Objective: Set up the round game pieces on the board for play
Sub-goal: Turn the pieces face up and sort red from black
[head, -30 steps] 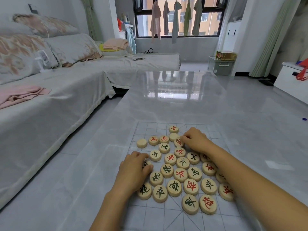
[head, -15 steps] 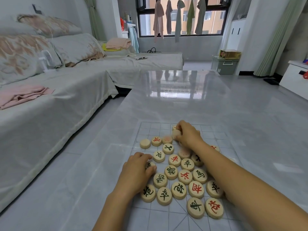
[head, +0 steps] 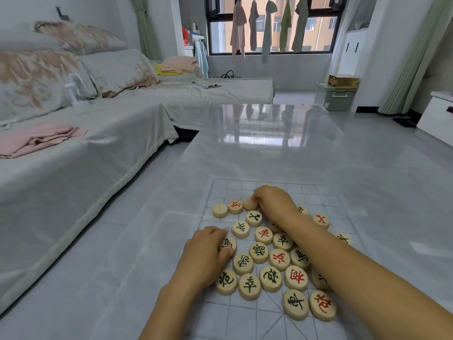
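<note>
While hands (left, right) grip pieces, board far edge seemingly open.

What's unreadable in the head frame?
Head view:
Blurred piece beside right hand: motion blur hides its mark and the grip.
Half-hidden piece: right forearm covers its mark.
Black-marked piece in left hand: fingers cover part.
Board: near edge cut off by frame bottom.
</note>
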